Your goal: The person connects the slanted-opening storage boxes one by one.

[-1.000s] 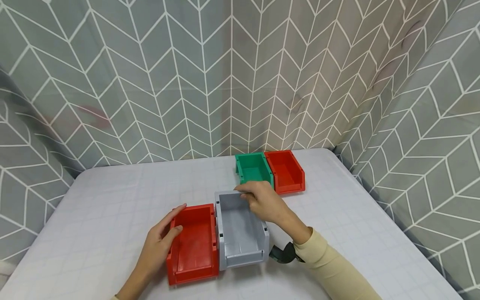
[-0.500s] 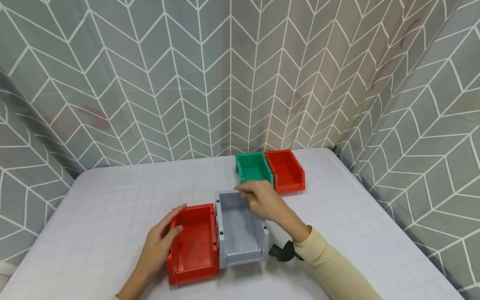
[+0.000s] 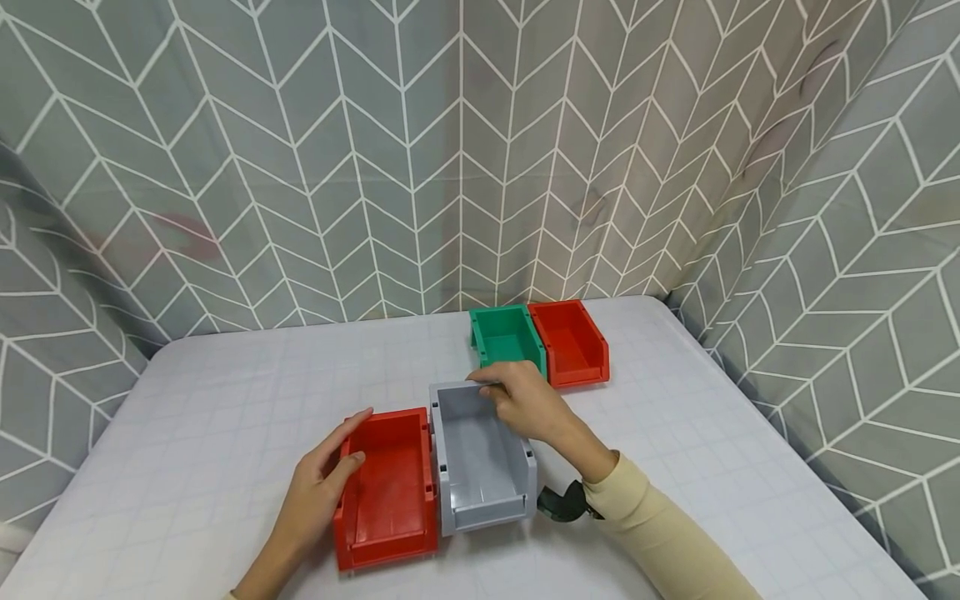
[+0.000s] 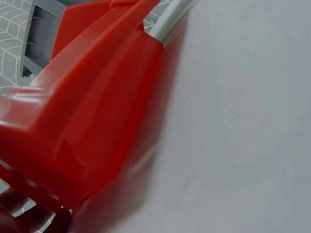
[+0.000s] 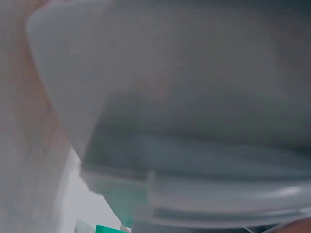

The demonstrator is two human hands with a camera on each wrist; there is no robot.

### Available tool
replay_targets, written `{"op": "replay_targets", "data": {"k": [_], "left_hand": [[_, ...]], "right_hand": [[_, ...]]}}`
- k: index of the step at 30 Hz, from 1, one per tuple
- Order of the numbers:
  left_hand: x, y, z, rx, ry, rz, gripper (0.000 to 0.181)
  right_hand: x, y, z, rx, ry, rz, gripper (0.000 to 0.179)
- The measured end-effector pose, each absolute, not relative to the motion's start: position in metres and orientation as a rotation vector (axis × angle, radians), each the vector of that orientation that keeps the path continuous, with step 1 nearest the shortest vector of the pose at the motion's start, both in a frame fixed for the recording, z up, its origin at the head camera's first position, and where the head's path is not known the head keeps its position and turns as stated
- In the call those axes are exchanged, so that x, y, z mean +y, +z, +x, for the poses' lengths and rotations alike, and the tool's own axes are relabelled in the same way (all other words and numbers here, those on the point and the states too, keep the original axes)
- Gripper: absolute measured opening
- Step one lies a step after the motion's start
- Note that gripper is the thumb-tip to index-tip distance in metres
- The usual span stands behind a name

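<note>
Grey bin [image 3: 480,454] sits at counter [image 3: 225,400] centre, touching red bin [image 3: 390,487] at its 9 o'clock. Right hand [image 3: 525,404] grips the grey bin's rear wall, fingers curled over the rim. Left hand [image 3: 318,483] lies flat against the red bin's left wall, fingers relaxed. Judged: rigid moulded plastic, light, empty, smooth; slides easily. Best hold: rear or side rim, not low front lip. Green bin [image 3: 507,337] and 2nd red bin [image 3: 573,342] at 12–1 o'clock.

Bright, even light and soft shadows overhead; both wrist views blurred, right worst
</note>
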State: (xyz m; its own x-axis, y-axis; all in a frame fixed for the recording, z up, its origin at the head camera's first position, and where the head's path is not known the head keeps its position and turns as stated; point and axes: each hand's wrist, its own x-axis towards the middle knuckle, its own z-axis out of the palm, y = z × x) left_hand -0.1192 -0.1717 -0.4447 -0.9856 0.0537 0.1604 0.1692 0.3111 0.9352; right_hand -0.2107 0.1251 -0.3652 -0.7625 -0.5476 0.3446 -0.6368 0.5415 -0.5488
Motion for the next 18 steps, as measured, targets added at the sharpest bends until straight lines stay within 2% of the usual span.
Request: {"op": "replay_targets", "data": {"k": [18], "left_hand": [[-0.17,-0.443,-0.12,-2.468,-1.789,-0.172,0.052]], "right_hand": [[0.114,-0.364,-0.205,-2.709,0.957,0.916,0.026]]}}
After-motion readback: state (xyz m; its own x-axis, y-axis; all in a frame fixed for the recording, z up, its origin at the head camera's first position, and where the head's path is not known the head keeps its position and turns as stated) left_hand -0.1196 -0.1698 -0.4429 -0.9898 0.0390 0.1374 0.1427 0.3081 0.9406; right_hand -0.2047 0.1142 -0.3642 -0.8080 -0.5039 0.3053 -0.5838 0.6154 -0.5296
